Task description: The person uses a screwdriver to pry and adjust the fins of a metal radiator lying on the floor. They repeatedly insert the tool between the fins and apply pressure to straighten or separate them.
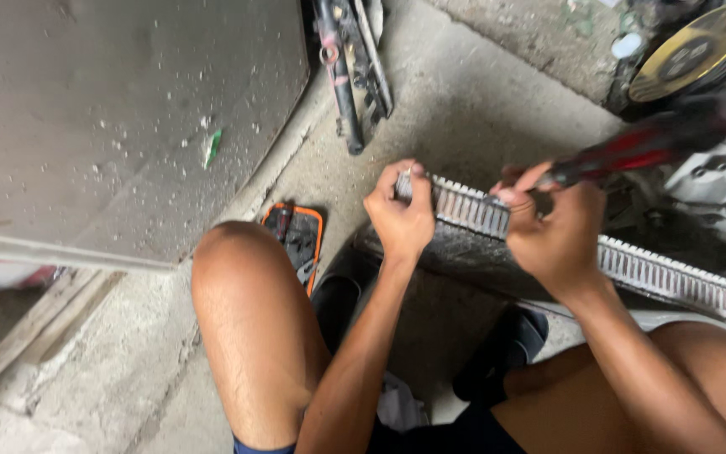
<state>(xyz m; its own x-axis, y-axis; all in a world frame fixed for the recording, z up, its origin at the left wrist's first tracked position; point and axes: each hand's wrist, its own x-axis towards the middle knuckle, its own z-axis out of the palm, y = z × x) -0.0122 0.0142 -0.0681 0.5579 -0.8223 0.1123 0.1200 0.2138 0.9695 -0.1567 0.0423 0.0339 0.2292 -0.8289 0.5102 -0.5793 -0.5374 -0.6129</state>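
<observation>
left hand (pixel 401 220) fingers clench the ribbed metal radiator (pixel 472 208); right hand (pixel 556 235) grips red-handled pliers (pixel 632 150).

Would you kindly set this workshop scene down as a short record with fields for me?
Setting: person seated low on a grey concrete floor, bare knees apart
Left hand: left hand grips the near end of a long ribbed metal finned strip
Right hand: right hand holds a red-handled black tool, blurred, its tip hidden at the strip
Beside left knee: orange-edged black phone-like slab lying flat on the floor
Top right: round yellow disc among dark discs
Top centre: dark metal bracket assembly
</observation>
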